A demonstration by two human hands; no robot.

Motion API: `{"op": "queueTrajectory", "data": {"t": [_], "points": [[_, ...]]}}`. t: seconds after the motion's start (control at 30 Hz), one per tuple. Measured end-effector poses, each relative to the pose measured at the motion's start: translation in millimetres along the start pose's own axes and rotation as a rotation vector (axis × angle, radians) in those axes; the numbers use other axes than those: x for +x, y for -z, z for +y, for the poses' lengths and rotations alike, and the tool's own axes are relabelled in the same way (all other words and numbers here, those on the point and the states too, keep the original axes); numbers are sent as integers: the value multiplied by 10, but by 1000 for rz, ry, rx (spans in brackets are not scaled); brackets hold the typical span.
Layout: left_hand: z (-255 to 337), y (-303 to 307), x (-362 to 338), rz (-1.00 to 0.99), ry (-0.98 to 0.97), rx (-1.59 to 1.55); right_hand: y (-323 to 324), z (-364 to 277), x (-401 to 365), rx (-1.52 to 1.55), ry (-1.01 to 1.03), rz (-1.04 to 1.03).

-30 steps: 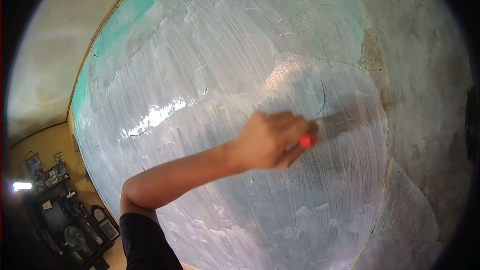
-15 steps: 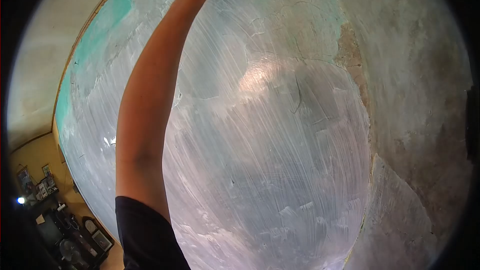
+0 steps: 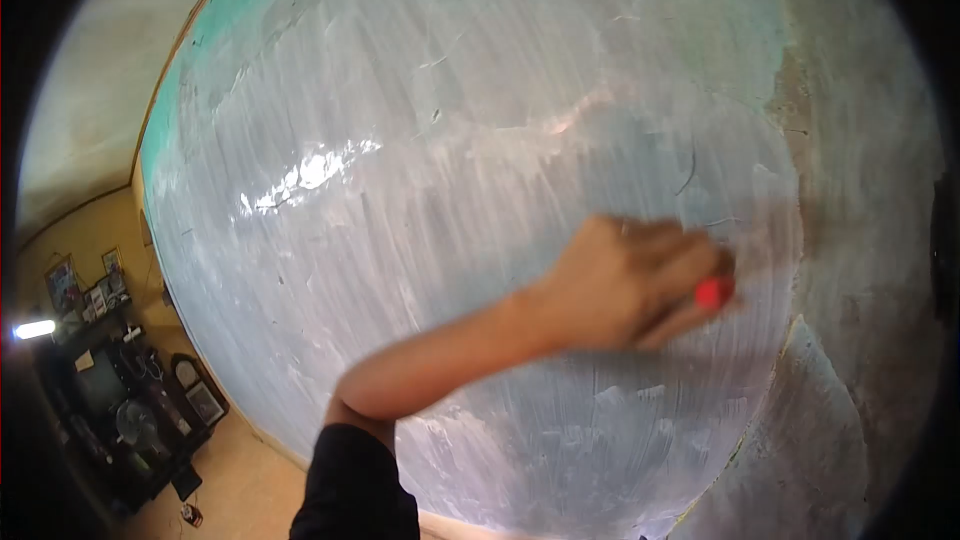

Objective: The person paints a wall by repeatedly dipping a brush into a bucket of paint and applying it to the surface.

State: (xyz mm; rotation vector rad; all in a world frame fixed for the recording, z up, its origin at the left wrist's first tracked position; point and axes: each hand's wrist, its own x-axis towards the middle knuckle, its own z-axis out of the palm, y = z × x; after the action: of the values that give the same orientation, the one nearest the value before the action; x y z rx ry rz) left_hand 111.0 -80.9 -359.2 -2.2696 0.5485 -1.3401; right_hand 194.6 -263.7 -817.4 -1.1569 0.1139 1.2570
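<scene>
Grey-white streaked wall point(image 3: 330, 290), partly screened by the forearm point(image 3: 450, 350). Left hand point(image 3: 640, 285): fingers wrapped around red-ended tool handle point(image 3: 712, 292), before the wall's right part. Lower left: black shelving point(image 3: 165, 470), electric fan point(image 3: 138, 425), framed pictures point(image 3: 62, 280).

Sleeve point(image 3: 352, 492): black, short, plain dark cloth, lightly creased along its right edge, stitching too dark to tell
Hem point(image 3: 358, 431): black, gently curved, ending just above the elbow
Elbow point(image 3: 362, 395): bare, rounded
Forearm point(image 3: 450, 347): bare, slim, narrowing toward the wrist
Left hand point(image 3: 630, 280): bare, knuckles softened by blur
Fingers point(image 3: 692, 266): bare, outlines blurred
</scene>
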Motion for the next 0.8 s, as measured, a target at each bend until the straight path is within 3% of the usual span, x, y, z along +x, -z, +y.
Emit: {"op": "queueTrajectory", "data": {"t": [0.03,0.1,0.13,0.17,0.23,0.3,0.33,0.37,0.43,0.6,0.63,0.67,0.8], "points": [[154,59,-233,-20,48,-58,-54,-111,-61,-17,-2,4],[477,97,-805,32,277,-237,-203,-349,-211,259,-258,-318],[617,77,-1105,127,379,-337,-285,-407,-266,247,-266,-306],[805,42,-1435,250,594,-493,-359,-451,-311,237,-270,-329],[1237,96,-2050,263,1011,-406,-583,-542,-405,184,-202,-326],[1587,69,-2427,498,1451,-412,-702,-582,-425,210,-217,-394],[1684,65,-2577,620,1536,-416,-752,-598,-416,236,-230,-474],[1735,105,-2671,670,1588,-376,-785,-611,-381,348,-297,-677],[1737,206,-2831,713,1636,-346,-908,-598,-359,359,-277,-687],[1693,516,-2831,485,1596,-357,-1214,-592,-434,361,-281,-644],[1662,552,-2870,432,1641,-438,-1186,-573,-348,412,-355,-742],[1577,609,-2896,293,1577,-439,-1136,-533,-302,397,-357,-744],[1300,707,-2735,197,1446,-443,-1322,-702,-428,387,-375,-837]]}}
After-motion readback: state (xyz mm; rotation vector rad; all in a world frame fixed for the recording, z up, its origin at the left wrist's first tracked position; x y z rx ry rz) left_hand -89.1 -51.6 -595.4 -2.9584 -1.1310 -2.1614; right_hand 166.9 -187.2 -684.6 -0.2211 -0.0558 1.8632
